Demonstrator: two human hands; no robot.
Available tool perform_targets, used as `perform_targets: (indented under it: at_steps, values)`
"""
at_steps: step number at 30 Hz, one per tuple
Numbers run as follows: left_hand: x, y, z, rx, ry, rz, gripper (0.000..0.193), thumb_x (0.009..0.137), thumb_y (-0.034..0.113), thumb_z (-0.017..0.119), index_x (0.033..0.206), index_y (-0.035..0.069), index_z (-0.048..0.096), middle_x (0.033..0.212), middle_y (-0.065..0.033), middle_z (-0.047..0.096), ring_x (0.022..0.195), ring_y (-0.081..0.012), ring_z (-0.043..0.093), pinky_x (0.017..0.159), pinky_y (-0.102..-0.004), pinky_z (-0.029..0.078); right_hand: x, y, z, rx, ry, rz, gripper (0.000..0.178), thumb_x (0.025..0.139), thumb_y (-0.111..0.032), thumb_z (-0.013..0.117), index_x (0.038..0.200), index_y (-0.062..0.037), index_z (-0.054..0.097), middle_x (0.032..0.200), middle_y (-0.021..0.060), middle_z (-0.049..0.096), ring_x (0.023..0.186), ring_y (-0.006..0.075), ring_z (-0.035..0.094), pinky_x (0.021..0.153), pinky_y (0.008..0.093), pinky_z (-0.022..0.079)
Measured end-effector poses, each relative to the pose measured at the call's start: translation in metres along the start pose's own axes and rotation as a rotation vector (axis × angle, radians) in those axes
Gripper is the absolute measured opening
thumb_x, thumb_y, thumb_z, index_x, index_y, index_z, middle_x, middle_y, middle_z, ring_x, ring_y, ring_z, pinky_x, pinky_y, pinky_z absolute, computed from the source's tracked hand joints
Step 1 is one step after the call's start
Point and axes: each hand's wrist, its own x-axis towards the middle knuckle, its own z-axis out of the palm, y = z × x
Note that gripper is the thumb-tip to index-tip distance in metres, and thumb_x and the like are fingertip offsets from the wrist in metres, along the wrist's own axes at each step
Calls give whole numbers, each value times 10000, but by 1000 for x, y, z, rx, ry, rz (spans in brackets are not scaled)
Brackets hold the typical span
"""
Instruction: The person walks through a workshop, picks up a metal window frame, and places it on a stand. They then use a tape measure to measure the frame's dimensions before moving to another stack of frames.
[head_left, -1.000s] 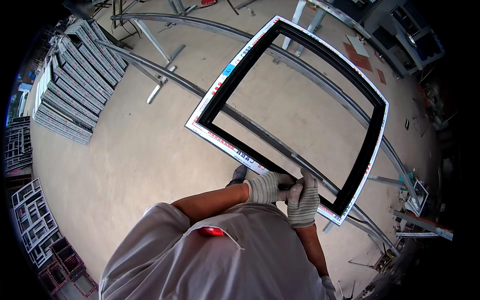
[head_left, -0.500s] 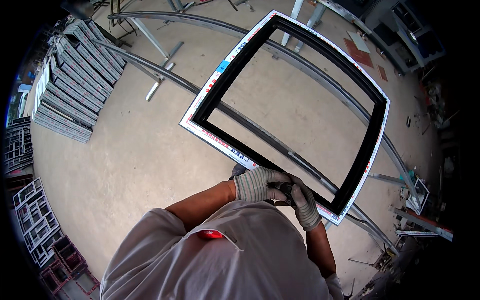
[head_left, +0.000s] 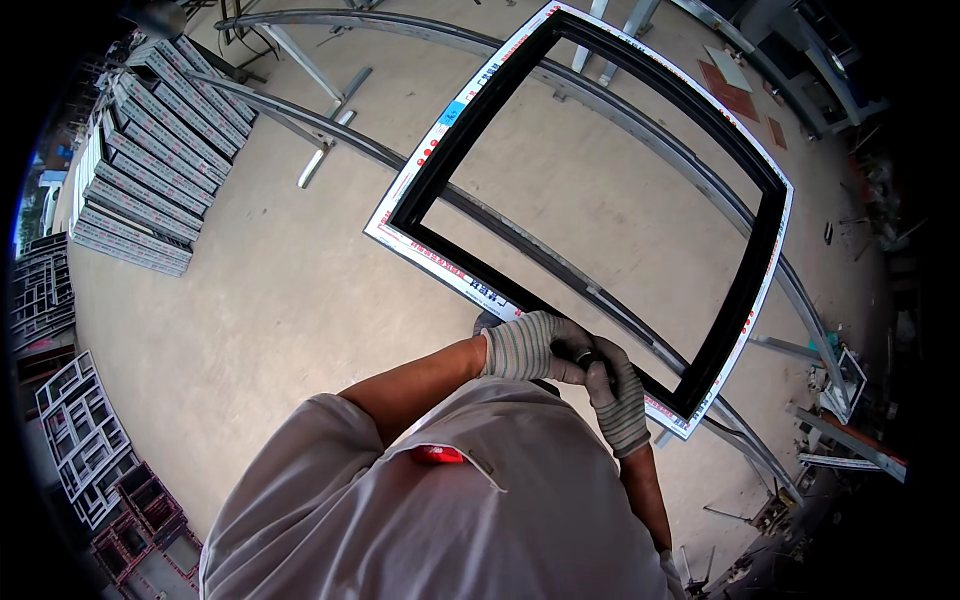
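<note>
A rectangular window frame [head_left: 395, 228], black inside with printed white film around its outer faces, lies across metal rails in front of me. Both my hands wear grey striped work gloves and meet at the frame's near side. My left hand [head_left: 535, 345] is closed, its fingers bent around a small black object [head_left: 575, 352] whose kind I cannot make out. From the other side my right hand [head_left: 620, 395] closes on the same object, thumb up against it. The gloves hide most of that object and part of the frame's near edge.
Long grey metal rails [head_left: 300, 125] on stands run under the frame. At the left stand a stack of wrapped profiles [head_left: 165, 160] and several white lattice frames [head_left: 85, 435]. A machine [head_left: 800, 75] is at the far right, near reddish boards [head_left: 728, 92] on the floor.
The view has shifted slightly, so the frame and rails sit a little differently in it. My hands stay together on the black object, with the fingers turned somewhat and less of it showing.
</note>
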Motion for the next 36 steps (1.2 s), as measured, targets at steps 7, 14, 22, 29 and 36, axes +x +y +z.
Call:
perform_targets:
  at_steps: [7,14,22,29,36]
  values:
    - [-3,-18,4,29,119,99,245,794,167,780,900,25,612,856,-54,638,808,-134,600,710,-293,510,1,-11,2,-286,-29,-232,494,822,-262,683,1229,-28,529,1124,202,546,1010,335,567,872,406,478]
    - [-19,-20,-14,-339,304,-65,182,839,137,736,868,30,592,816,-29,617,747,-99,588,646,-262,494,-2,-5,-14,-497,82,-72,431,783,-204,688,1157,-25,572,987,204,580,856,343,599,766,414,504]
    - [-82,-19,-105,-486,878,-4,166,899,215,658,905,57,610,737,-40,626,616,-128,586,606,-249,487,-42,52,-100,-759,348,-65,211,796,-105,641,992,-37,603,930,194,595,858,361,573,775,415,488]
    - [-110,-45,-164,-591,1197,80,153,896,205,671,876,62,620,663,16,544,553,-64,490,486,-205,388,-81,78,-163,-908,436,97,152,847,-92,610,993,-64,646,952,170,609,891,346,581,790,409,482]
    - [-96,-74,-163,-580,1288,-53,218,895,320,678,815,127,617,597,54,507,466,-50,444,391,-185,337,-92,82,-167,-961,382,84,137,817,-130,631,947,-104,664,899,147,626,842,343,587,745,420,495]
